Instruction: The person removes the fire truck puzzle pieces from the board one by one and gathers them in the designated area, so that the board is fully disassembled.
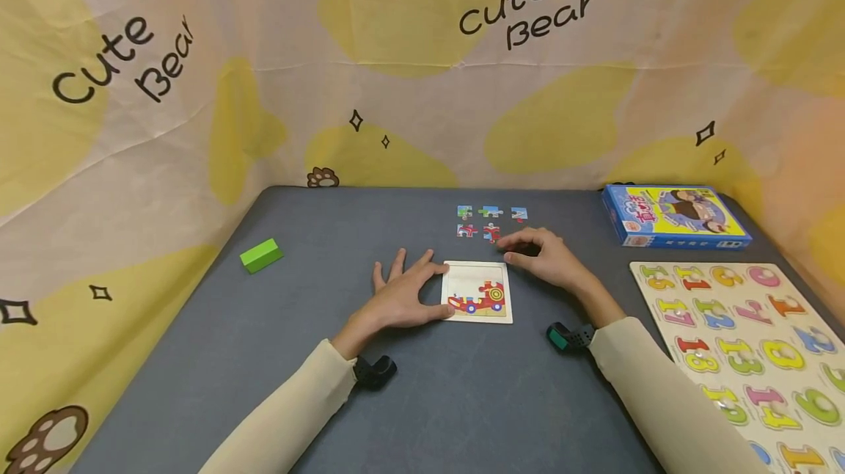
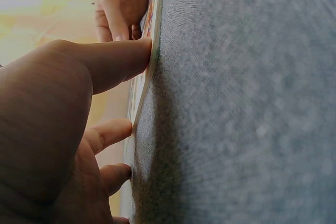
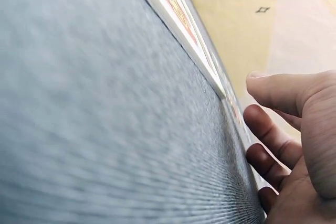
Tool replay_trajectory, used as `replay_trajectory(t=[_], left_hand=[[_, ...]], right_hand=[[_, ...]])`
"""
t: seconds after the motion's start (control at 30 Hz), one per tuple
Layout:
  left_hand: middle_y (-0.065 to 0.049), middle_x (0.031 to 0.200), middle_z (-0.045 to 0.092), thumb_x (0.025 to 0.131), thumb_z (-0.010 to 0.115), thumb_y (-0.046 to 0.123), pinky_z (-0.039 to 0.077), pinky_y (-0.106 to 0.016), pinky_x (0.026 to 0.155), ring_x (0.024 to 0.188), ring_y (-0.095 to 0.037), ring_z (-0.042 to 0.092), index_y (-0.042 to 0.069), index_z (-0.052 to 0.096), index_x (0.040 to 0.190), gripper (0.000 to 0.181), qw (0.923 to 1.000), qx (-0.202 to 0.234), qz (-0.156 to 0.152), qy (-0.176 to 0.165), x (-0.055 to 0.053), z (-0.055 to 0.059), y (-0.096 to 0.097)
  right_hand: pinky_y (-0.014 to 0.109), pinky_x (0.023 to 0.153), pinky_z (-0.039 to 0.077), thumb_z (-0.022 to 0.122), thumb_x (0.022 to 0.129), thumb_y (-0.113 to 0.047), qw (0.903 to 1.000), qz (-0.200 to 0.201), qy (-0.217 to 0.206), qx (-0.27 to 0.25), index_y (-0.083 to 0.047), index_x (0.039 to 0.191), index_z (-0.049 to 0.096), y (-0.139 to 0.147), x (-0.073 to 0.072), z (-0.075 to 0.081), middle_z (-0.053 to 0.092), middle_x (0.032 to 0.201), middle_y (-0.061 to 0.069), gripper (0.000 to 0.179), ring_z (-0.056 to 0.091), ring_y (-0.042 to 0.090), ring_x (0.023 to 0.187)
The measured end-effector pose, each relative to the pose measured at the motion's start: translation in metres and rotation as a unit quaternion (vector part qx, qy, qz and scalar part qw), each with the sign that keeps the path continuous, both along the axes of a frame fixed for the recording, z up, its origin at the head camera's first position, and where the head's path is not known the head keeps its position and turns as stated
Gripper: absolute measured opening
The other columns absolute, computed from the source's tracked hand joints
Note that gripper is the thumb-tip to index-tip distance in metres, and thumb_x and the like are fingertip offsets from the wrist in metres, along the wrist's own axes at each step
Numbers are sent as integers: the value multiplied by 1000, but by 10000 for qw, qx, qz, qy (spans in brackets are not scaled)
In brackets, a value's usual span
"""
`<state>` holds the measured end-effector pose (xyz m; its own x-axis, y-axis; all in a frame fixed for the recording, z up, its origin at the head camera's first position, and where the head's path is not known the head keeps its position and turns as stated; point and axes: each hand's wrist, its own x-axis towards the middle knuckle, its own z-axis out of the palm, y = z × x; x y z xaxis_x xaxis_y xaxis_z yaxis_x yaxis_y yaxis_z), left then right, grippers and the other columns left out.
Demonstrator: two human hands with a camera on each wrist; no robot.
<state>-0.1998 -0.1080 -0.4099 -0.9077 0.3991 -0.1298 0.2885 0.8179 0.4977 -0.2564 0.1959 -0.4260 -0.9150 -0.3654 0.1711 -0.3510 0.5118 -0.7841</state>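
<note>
A small square puzzle tray (image 1: 463, 276) with a pale frame lies on the table, partly filled with a red vehicle picture. My left hand (image 1: 399, 301) rests at its left side, thumb and index fingertips touching the frame near its two left corners, other fingers spread. In the left wrist view, the thumb (image 2: 118, 61) presses the tray's edge. My right hand (image 1: 544, 261) hovers beyond the tray's upper right corner, thumb and fingers apart, nothing visible between them. Its fingertips are close to a red jigsaw piece (image 1: 491, 231); whether they touch it I cannot tell.
Several loose jigsaw pieces (image 1: 491, 212) lie in two rows behind the tray. At the left is a green block (image 1: 261, 255). On the right are a blue box (image 1: 680, 216) and a large number board (image 1: 709, 290). A patterned cloth (image 1: 409, 92) hangs behind the table.
</note>
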Motion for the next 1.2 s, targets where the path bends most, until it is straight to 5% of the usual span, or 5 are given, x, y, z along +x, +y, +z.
replay_trajectory(t=[0.27,0.57,1.2], left_hand=[[2,172,20,85,72,58,-14,-74,115,159,-42,-6,35,48,151,74,10000,-21,30,-28,0,0,0],[1,172,20,85,72,57,-15,-74,115,159,-43,-6,35,48,151,74,10000,20,19,-20,-1,0,0],[0,172,20,85,72,55,-16,-73,114,159,-43,-7,34,49,151,73,9999,86,3,-88,1,3,0]], right_hand=[[44,93,25,74,94,-14,9985,454,285,135,-16,116,77,-5,12,0,74,115,6,23,50,24,106],[50,93,25,76,90,-13,9947,890,221,474,-21,117,77,-11,20,4,71,114,-1,28,46,21,108],[45,85,20,73,89,-10,9864,1236,233,1059,-26,115,78,-16,30,9,63,116,-4,31,40,19,108]])
